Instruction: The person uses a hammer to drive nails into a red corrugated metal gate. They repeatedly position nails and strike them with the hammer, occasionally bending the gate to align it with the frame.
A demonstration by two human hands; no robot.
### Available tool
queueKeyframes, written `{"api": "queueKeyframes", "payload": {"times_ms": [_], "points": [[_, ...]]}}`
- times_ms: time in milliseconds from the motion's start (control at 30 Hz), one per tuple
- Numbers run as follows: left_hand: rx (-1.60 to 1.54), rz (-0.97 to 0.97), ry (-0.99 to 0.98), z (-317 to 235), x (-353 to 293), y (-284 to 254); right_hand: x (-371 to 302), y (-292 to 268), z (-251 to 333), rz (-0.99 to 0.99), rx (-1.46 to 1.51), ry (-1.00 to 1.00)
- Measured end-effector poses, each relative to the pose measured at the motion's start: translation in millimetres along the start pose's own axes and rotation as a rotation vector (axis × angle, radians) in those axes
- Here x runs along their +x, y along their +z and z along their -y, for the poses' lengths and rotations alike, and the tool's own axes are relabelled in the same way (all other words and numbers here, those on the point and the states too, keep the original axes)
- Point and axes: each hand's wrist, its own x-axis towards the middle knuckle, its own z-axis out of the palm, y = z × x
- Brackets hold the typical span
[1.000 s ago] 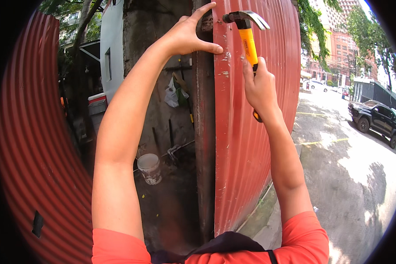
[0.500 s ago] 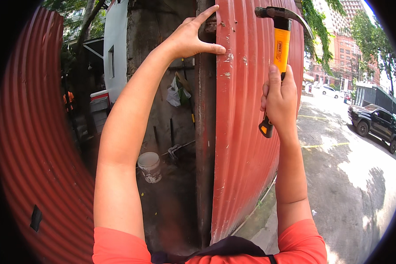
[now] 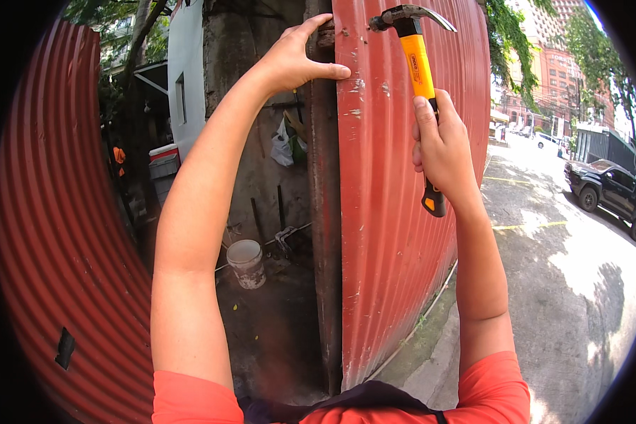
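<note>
At the top of the red corrugated metal sheet (image 3: 385, 212), my left hand (image 3: 293, 62) rests against its left edge. The thumb lies on the sheet's face and the index finger reaches to the edge higher up, the two spread wide apart. Its other fingers are partly hidden. My right hand (image 3: 445, 145) is wrapped around the black lower grip of a claw hammer (image 3: 417, 65) with a yellow handle. The hammer points up, tilted left, its striking face toward the sheet's upper left part. Small dark spots, perhaps nail heads, show near the hammer head.
Left of the sheet, an opening shows a white bucket (image 3: 246, 263) on dark ground and a plastic bag (image 3: 283, 147) hanging on the wall. Another red corrugated panel (image 3: 63, 212) curves along the far left. A paved lot (image 3: 537, 283) with a black pickup truck (image 3: 604, 187) lies right.
The hammer has swung left, its head tilting toward the sheet's left edge. My left hand keeps its place at the sheet's edge. The view has shifted slightly.
</note>
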Motion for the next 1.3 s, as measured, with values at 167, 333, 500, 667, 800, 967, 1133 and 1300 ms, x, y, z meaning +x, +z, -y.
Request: {"api": "queueKeyframes", "payload": {"times_ms": [167, 333, 500, 667, 800, 967, 1133, 1300], "points": [[-0.018, 0.034, 0.012, 5.5, 8.8, -3.3, -13.0, 7.4, -0.6, -0.01, 0.066, -0.017], [0.019, -0.013, 0.022, 7.0, 6.6, -1.3, 0.4, 6.3, 8.5, -0.025, 0.04, -0.043], [-0.078, 0.007, -0.001, 4.4, 8.9, 4.7, 13.4, 14.9, 3.6, 0.016, -0.1, -0.087], [0.037, -0.032, 0.01, 5.9, 1.2, -1.1, 15.9, -2.1, 29.1, -0.003, -0.049, -0.069], [-0.103, 0.029, -0.016, 8.5, 9.2, 4.7, 20.4, 7.5, 9.9, -0.103, -0.067, -0.157], [-0.025, -0.004, 0.004, 13.5, 3.6, 0.5, 19.5, -11.5, 26.1, -0.04, -0.055, -0.065], [-0.005, -0.011, 0.031, 12.3, 7.8, 1.7, 20.8, 14.8, 8.6, 0.087, -0.311, -0.084], [0.009, -0.007, -0.003, 11.5, 4.6, -3.8, 21.8, -10.5, 23.4, -0.087, -0.02, -0.061]]}}
